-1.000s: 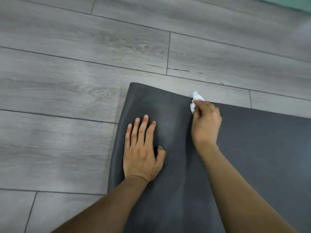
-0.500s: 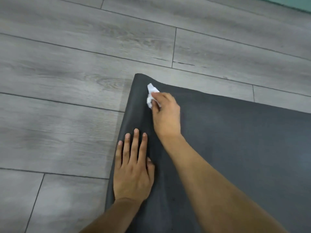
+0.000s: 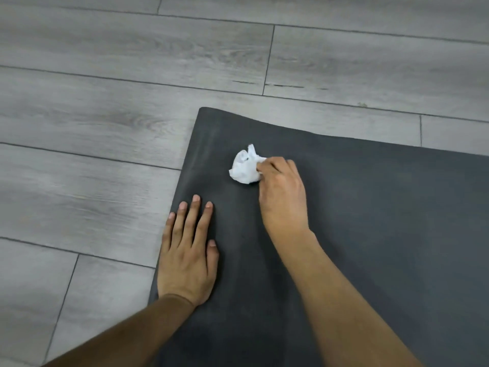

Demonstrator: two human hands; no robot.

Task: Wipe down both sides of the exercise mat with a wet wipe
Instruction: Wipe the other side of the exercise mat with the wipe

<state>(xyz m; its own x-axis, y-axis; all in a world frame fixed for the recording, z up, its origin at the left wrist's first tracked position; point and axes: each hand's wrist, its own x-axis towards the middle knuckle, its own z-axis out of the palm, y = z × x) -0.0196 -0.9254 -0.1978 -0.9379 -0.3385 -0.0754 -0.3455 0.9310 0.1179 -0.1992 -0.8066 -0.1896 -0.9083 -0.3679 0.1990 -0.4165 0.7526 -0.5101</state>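
We look down on a floor [image 3: 111,123] of wide grey wood-grain planks, laid in long rows that run slightly slanted across the view. Thin dark seams [image 3: 268,59] part the planks, with short cross joints where plank ends meet. Soft, even light leaves a faint pale sheen on the boards.

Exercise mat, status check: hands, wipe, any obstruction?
Left hand flat on mat. Right hand pinching crumpled wet wipe against mat. Nothing blocking in view.

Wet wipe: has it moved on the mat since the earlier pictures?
Yes. The wet wipe left the far edge of the mat, moving leftward and nearer the person.
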